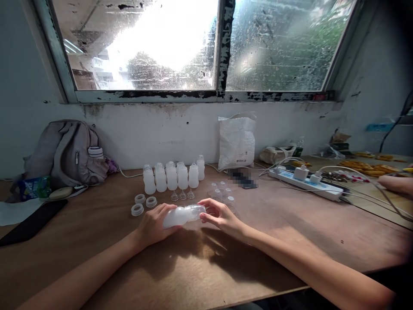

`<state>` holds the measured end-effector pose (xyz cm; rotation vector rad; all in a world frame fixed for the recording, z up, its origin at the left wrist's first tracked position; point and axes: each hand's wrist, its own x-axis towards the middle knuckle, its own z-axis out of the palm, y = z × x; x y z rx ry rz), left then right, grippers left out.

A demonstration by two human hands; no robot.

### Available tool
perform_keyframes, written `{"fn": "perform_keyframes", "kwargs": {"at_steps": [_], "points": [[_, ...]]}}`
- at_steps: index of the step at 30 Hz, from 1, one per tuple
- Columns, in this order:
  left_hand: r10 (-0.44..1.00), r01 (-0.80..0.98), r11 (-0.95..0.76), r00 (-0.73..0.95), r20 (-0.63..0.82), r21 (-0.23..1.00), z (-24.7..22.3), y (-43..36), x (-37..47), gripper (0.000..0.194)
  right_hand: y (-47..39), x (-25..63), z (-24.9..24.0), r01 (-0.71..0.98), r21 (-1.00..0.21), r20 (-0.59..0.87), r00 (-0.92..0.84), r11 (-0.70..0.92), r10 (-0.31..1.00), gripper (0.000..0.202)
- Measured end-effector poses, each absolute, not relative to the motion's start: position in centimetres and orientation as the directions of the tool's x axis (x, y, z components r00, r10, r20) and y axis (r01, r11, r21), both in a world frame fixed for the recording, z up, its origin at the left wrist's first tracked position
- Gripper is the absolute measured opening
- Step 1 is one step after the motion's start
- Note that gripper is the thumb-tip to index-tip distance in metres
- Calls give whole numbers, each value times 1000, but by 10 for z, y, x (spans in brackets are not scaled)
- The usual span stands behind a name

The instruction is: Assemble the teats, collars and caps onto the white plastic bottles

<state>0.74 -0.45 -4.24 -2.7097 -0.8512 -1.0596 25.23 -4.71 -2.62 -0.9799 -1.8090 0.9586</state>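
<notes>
Though central, bottle (183, 214) partly hidden

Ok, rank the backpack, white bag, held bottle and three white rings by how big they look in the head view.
1. Backpack
2. White bag
3. Held bottle
4. White rings, too alike to rank among themselves

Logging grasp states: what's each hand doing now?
Left hand: closed, holding the white bottle by its body.
Right hand: closed, thumb and fingers on its clear cap.
</notes>
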Motion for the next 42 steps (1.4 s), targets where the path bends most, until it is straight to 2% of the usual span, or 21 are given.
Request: {"fn": "perform_keyframes", "kwargs": {"at_steps": [8,15,26,33,38,42], "points": [[470,509,-849,606,642,141,-43,-3,6,43,-47,250,-28,93,-908,343,-399,409,851,36],[478,471,-861,622,621,191,-42,-14,7,44,-43,256,-38,127,-896,341,-419,426,842,40],[361,397,-909,607,708,123,-48,-17,8,45,-51,251,-36,150,-842,433,-386,518,815,26],[319,324,-933,552,770,153,-44,-18,7,47,-57,247,-28,132,-832,457,-388,540,800,25],[319,359,-924,530,785,134,-46,-20,9,46,-50,250,-32,88,-848,450,-404,523,797,34],[300,338,-932,523,798,128,-49,-20,9,44,-44,250,-35,16,-900,393,-400,435,828,38]]}}
